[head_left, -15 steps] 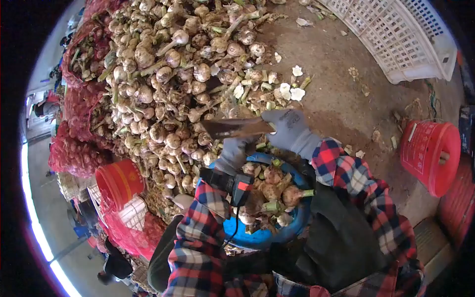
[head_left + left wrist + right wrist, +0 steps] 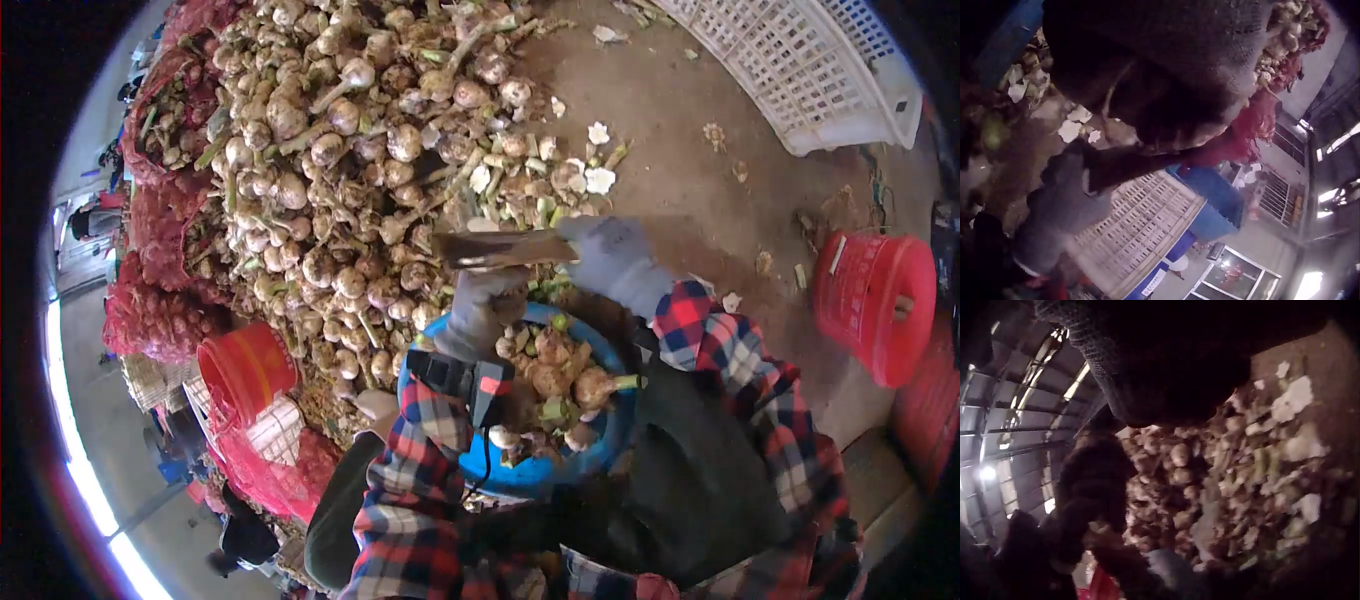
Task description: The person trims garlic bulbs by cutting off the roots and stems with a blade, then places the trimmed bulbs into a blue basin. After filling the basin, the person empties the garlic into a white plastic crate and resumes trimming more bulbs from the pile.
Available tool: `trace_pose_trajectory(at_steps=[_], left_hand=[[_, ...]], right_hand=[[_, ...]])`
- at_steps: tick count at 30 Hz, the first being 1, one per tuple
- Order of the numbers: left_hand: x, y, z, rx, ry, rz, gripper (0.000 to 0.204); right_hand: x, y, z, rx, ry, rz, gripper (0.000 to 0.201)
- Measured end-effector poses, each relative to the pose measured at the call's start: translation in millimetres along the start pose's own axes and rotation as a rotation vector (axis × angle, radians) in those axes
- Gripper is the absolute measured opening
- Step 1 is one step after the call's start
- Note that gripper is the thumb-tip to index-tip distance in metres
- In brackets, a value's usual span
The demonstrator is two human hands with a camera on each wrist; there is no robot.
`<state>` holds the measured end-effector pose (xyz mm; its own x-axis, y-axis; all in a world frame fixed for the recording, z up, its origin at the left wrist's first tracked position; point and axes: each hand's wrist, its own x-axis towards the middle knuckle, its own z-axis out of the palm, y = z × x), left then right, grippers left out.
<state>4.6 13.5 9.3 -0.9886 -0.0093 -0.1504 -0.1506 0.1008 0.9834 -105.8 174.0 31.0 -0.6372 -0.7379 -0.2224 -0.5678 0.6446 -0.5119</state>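
A person in a red plaid shirt sits over a blue basin (image 2: 470, 465) holding trimmed garlic bulbs (image 2: 548, 378), both hands in grey gloves. Right hand (image 2: 612, 255): fingers curled round the handle end of a broad knife (image 2: 500, 248), which lies roughly level above the basin's far rim, blade pointing toward the person's left. Left hand (image 2: 478, 310): just under the blade and touching it from below, fingers bunched together; whether they pinch a bulb there cannot be told, the glove hiding what lies inside. A black device with a red patch (image 2: 470, 378) is strapped at the left wrist. Beyond the knife: a large garlic heap (image 2: 340, 170) of untrimmed bulbs with stalks, spread over the dirt floor (image 2: 690, 130). White skin scraps (image 2: 598, 180) and cut green stems lie at the heap's near edge, close by the right hand. Red mesh sacks (image 2: 150, 320) of garlic line the heap's left side. Red bucket (image 2: 245, 365), left of the basin, tipped on its side beside a white crate (image 2: 268, 430). Second red bucket (image 2: 875, 305), also on its side, well apart at the right. Large white lattice crate (image 2: 800, 70) at upper right. The wrist views are dark and show little beyond gloved fingers, the blade and garlic behind.
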Motion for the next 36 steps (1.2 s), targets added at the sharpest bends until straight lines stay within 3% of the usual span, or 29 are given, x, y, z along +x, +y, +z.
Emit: trace_pose_trajectory(at_steps=[2, 3, 4, 5, 6, 8, 9, 10, 11, 12, 14, 15, 16, 17, 18, 20, 21, 22, 24, 25, 26, 27, 28, 29, 30, 32, 33, 34, 36], left_hand=[[3, -126, 3, -0.477, 0.700, -0.709, 0.023], [6, -88, -2, -0.476, 0.705, -0.699, 0.023], [4, -18, -6, -0.591, 0.349, -0.608, 0.019], [3, 29, -7, -0.692, -0.007, -0.503, 0.018], [2, 39, -5, -0.694, -0.002, -0.496, 0.018], [3, 49, -2, -0.233, 0.155, -0.540, 0.027], [5, 51, 1, -0.177, 0.185, -0.418, 0.032], [9, 47, 3, -0.178, 0.185, -0.417, 0.032], [15, 38, 4, 0.094, 0.127, -0.186, 0.033], [22, 29, 6, 0.362, 0.072, 0.049, 0.034], [31, 25, 11, 0.445, 0.059, 0.046, 0.041], [34, 31, 12, 0.529, 0.261, 0.093, 0.043], [36, 35, 12, 0.610, 0.466, 0.141, 0.045], [33, 19, 12, 0.188, 0.529, -0.110, 0.043], [31, 13, 16, 0.184, 0.532, -0.113, 0.043], [29, 3, 28, -0.791, 0.132, -0.407, 0.040], [31, 32, 28, -1.388, 0.159, -0.568, 0.037], [31, 40, 27, -1.388, 0.156, -0.569, 0.037], [26, 48, 21, -0.135, 0.189, -0.515, 0.033], [26, 39, 13, -0.032, 0.096, -0.376, 0.028], [20, 33, 3, -0.029, 0.099, -0.370, 0.028], [13, 40, -4, 0.018, 0.016, -0.283, 0.024], [6, 48, -9, 0.063, -0.061, -0.196, 0.021], [2, 56, -14, -0.337, -0.057, -0.598, 0.024], [-4, 82, -19, -0.115, -0.247, -0.576, 0.027], [-14, 76, -30, 0.227, -0.521, 0.090, 0.030], [-16, 72, -45, 0.175, -0.597, -0.284, 0.033], [-13, 63, -54, 0.311, -0.392, -0.498, 0.037], [14, 21, -88, 0.931, -0.010, -0.444, 0.038]], right_hand=[[0, -13, -4, 0.018, -0.031, -0.048, 0.027], [3, -16, -5, 0.032, -0.053, -0.101, 0.027], [6, -14, -3, 0.036, -0.055, -0.104, 0.027], [11, -5, 3, 0.029, -0.154, 0.054, 0.027], [18, 8, 10, 0.016, -0.248, 0.211, 0.028], [19, 38, 32, 0.083, -0.264, 0.266, 0.032], [18, 42, 36, 0.341, -0.227, 0.430, 0.035], [17, 44, 40, 0.600, -0.186, 0.598, 0.039], [15, 41, 48, 1.007, -0.048, 0.667, 0.042], [13, 30, 42, 1.002, -0.043, 0.665, 0.042], [11, 11, 24, 1.716, 0.108, 0.353, 0.037], [11, 13, 19, 1.623, 0.264, -0.112, 0.031], [15, 15, 13, 1.620, 0.265, -0.118, 0.031], [19, 18, 8, 1.602, 0.173, 0.094, 0.026], [21, 17, 1, 1.568, 0.077, 0.307, 0.022], [24, 13, 1, 1.435, 0.091, 0.264, 0.021], [27, 15, 2, 1.178, -0.015, 0.230, 0.023], [29, 14, 0, 0.920, -0.114, 0.195, 0.025], [29, 19, 5, 0.718, -0.040, 0.204, 0.032], [34, 29, 14, 0.455, 0.055, 0.073, 0.034], [38, 40, 23, 0.191, 0.147, -0.054, 0.035], [34, 34, -8, 0.310, -0.172, 0.057, 0.038], [33, 40, -7, 0.132, -0.300, 0.149, 0.038], [32, 50, -4, -0.053, -0.424, 0.235, 0.038], [26, 63, 4, -0.056, -0.422, 0.229, 0.038], [7, 77, 27, -0.005, -0.287, 0.307, 0.039], [3, 72, 31, -0.001, -0.296, 0.307, 0.039], [2, 67, 33, 0.063, -0.390, 0.374, 0.041], [1, 60, 38, 0.123, -0.478, 0.441, 0.043]])
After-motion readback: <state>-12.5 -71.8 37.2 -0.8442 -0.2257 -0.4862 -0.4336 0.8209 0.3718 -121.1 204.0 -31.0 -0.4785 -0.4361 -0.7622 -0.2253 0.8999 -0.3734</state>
